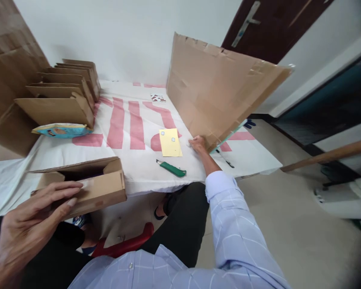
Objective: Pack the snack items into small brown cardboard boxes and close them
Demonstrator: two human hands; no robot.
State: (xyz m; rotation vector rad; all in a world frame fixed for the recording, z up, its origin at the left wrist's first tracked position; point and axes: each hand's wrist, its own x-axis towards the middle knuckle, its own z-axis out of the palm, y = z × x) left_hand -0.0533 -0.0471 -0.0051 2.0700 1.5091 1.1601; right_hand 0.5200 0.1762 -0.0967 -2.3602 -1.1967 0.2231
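Note:
My left hand (37, 214) lies with its fingers stretched out along the near side of a small open cardboard box (104, 186) at the table's front edge. The box's inside is dark and mostly hidden. My right hand (199, 143) is closed on the tabletop, against the foot of a large upright cardboard panel (216, 86). Something small and whitish shows at its fingertips; I cannot make out what. Left of that hand lies a yellow card (170, 145) with two small pale squares. Nearer to me is a green utility knife (173, 169).
Cardboard dividers (55, 108) stand in a row at the left, a blue packet (62, 130) before them. A patterned card (158, 98) lies further back on the white-and-red tablecloth (120, 120). A black pen (225, 159) rests right of the panel. A red chair part (126, 245) is below.

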